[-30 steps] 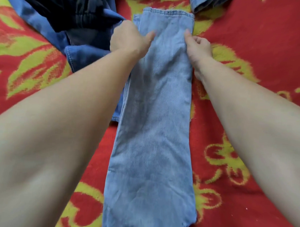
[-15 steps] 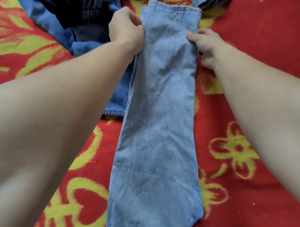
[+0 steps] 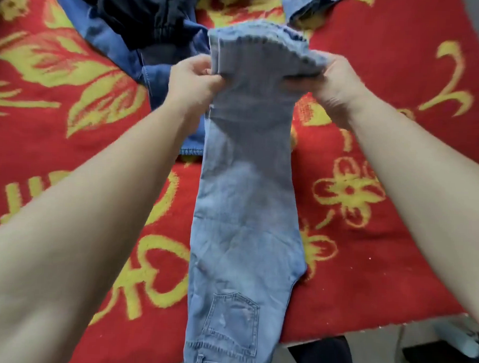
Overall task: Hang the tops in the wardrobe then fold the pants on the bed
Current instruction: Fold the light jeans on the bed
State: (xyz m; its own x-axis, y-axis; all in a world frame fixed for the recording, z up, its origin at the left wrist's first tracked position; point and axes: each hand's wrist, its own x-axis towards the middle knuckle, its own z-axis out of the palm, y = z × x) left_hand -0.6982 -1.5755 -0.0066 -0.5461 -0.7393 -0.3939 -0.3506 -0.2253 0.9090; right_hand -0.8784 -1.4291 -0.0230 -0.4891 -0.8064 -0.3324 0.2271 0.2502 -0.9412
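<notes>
We see the jeans (image 3: 245, 208) laid out on the bed (image 3: 399, 78) as one narrow strip, one leg lying on the other. Their long axis runs straight away from us. The waist end, with a back pocket (image 3: 233, 322) facing up, is nearest us and reaches past the bed's near edge. The hem (image 3: 265, 38) points to the far side.

Most of the strip lies flat on the red and yellow bed cover, but the far end is raised off it and casts a shadow on the denim below. We hold that end just under the hem, one hand at each side edge. The left hand (image 3: 193, 82) grips the left edge, its fingers (image 3: 201, 71) curled round the cloth. The right hand (image 3: 336, 87) grips the right edge in the same way, thumb on top. The hem flares out above the two grips and is blurred.

Just left of the jeans a blue garment (image 3: 166, 78) lies on the bed, its edge tucked under the strip's left side. A black garment (image 3: 146, 18) lies on top of it, farther off. Another denim piece (image 3: 307, 7) lies beyond the hem, at the frame's top. Beyond the bed's near edge, at lower right, we see a bit of floor (image 3: 376, 338).
</notes>
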